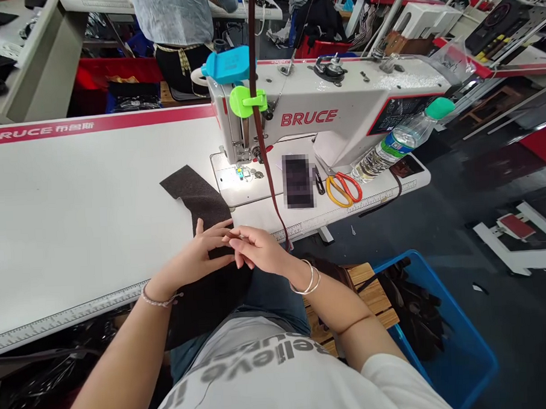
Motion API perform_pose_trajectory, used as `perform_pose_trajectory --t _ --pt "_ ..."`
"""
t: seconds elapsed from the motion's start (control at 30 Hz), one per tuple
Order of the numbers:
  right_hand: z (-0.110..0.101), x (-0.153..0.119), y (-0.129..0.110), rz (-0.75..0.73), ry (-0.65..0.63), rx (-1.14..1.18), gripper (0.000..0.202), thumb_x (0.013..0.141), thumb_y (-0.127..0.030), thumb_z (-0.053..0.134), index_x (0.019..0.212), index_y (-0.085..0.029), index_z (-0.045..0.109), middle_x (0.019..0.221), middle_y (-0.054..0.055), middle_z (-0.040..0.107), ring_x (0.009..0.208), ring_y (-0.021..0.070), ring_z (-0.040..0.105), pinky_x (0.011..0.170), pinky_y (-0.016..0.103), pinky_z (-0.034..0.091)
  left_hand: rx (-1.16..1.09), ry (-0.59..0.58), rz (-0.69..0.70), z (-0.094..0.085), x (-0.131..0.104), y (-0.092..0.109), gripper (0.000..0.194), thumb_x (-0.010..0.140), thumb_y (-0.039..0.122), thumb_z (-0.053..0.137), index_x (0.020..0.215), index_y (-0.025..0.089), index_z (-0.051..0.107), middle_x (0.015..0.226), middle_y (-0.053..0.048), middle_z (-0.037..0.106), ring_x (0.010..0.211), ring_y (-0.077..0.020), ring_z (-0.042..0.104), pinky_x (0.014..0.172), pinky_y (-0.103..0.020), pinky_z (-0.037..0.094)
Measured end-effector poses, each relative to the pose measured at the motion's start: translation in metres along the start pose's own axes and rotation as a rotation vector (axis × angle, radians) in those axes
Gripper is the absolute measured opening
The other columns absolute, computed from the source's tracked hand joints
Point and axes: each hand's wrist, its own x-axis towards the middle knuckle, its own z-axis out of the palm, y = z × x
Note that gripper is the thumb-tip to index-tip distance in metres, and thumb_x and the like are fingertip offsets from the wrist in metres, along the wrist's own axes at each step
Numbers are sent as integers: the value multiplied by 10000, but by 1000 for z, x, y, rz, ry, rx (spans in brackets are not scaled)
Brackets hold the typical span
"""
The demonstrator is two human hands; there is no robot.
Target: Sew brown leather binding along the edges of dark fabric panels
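Observation:
Dark cloth (204, 198) lies over the front edge of the white sewing table (96, 206) and hangs down onto my lap. My left hand (205, 249) rests over the cloth with its fingers spread, holding nothing. Its fingertips meet my right hand (254, 244), whose fingers are bent and partly apart, with nothing seen in them. Behind the hands stands the white sewing machine (295, 101), its needle area (244, 169) lit. A dark red strap (264, 150) hangs in front of the machine.
Orange and red scissors (345, 189), a blurred-out dark rectangle (299, 182) and a leaning water bottle (388, 148) are on the table's right part. A blue bin (469, 346) with dark pieces stands at lower right, beside a wooden stool (371, 290). Another person (174, 22) is behind the machine.

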Motion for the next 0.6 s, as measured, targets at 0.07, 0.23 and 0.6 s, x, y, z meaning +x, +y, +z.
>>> perform_pose_trajectory --t 0.07,0.23,0.6 --pt "5 4 -1 -43 5 -7 270 997 -354 434 1072 -161 608 489 -81 511 444 79 447 532 202 388 -20 78 -32 5 1 1 230 897 438 525 967 279 677 1247 -56 651 1403 -300 393 1154 -622 -120" --pt "8 -7 -10 -68 -96 -80 256 1005 -287 413 1006 -161 636 478 -80 504 481 79 488 617 208 426 35 180 -30 14 6 2 245 934 354 410 997 247 621 1102 -56 697 1356 -283 463 1164 -634 -52" --pt "-71 -120 -14 -106 128 -6 499 866 -632 526 596 -224 626 556 64 594 537 181 561 537 331 458 -109 340 -94 13 1 1 298 949 388 387 971 241 645 1094 -67 722 1267 -264 558 1224 -514 81"
